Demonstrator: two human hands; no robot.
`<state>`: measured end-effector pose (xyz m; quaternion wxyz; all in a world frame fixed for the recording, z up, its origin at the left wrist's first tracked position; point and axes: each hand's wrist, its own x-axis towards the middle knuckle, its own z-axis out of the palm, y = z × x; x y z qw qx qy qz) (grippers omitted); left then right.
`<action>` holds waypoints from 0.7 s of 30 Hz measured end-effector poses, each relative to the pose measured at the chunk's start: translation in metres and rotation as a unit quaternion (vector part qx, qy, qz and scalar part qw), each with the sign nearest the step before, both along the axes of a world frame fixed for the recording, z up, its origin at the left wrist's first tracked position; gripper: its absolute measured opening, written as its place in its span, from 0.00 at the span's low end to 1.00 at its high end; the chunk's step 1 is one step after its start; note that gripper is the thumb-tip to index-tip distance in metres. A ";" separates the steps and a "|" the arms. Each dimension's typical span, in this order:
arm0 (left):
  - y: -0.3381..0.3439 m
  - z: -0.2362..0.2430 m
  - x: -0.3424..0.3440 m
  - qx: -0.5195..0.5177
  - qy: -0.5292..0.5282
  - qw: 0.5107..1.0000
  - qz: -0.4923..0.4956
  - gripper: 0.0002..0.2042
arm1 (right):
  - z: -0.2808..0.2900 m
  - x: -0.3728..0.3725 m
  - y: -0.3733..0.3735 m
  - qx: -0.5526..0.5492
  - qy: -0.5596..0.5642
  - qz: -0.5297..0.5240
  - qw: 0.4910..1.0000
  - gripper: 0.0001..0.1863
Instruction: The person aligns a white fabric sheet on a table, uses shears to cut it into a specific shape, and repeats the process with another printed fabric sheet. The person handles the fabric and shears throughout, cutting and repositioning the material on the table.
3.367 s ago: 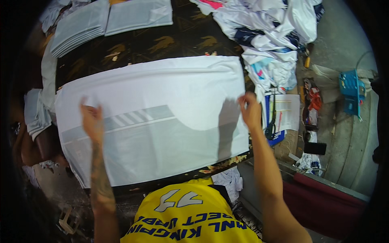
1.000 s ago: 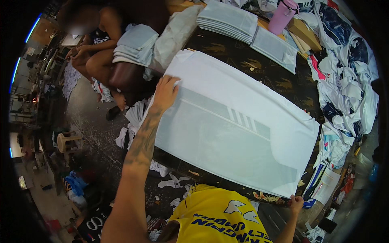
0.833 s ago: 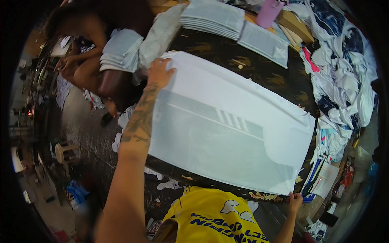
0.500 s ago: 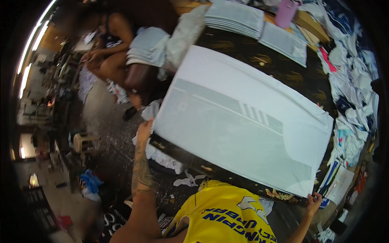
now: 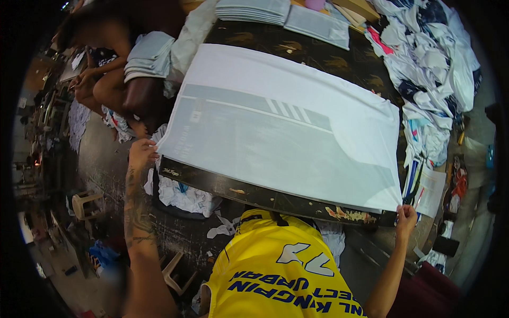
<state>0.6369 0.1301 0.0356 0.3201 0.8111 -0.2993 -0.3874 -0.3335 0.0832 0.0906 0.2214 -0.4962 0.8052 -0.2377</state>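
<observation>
A white piece of fabric (image 5: 254, 146) with a grey panel and slanted white stripes lies spread over the dark table (image 5: 297, 204). At its near left corner, my left hand (image 5: 142, 152) pinches the fabric edge between thumb and fingers. The near right corner is gripped by my right hand (image 5: 406, 217), which draws it to a point past the table's near edge. Between both hands, the fabric's near edge looks stretched and nearly straight. The grey design appears faint, as if seen through the cloth.
Folded grey-white cloths (image 5: 254, 11) are stacked at the table's far side. A heap of white and navy fabric (image 5: 424, 58) lies along the right. At the far left a person (image 5: 106, 74) sits by another folded pile (image 5: 150, 55). A plastic stool (image 5: 87, 205) stands on the floor.
The view has shifted, so the table sits farther left and higher. Both hands still hold the near corners, and the fabric's right corner now looks pulled more tautly.
</observation>
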 end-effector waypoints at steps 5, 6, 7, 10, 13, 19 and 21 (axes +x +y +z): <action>-0.004 -0.006 -0.021 -0.008 -0.120 0.992 -0.022 0.10 | 0.009 0.007 0.005 -0.039 0.020 0.007 0.999 0.10; -0.002 -0.012 -0.024 -0.012 -0.151 0.988 -0.016 0.09 | 0.006 0.005 0.007 -0.028 0.021 0.005 0.999 0.10; 0.000 -0.019 -0.026 -0.001 -0.177 0.984 -0.008 0.09 | 0.001 0.003 0.010 -0.016 0.022 0.002 1.000 0.10; 0.010 -0.037 -0.032 -0.042 -0.282 0.954 -0.088 0.11 | -0.023 0.001 0.019 -0.002 -0.018 0.000 1.000 0.09; 0.011 -0.042 -0.061 -0.088 -0.369 0.925 0.008 0.14 | -0.048 0.009 0.022 0.026 -0.056 -0.028 0.998 0.08; -0.069 -0.021 -0.266 -0.171 -0.251 0.950 -0.072 0.12 | -0.038 0.031 0.019 0.101 -0.206 -0.107 0.968 0.10; -0.109 -0.018 -0.369 -0.264 -0.176 0.931 -0.181 0.12 | -0.019 0.045 0.015 0.100 -0.147 -0.032 0.983 0.14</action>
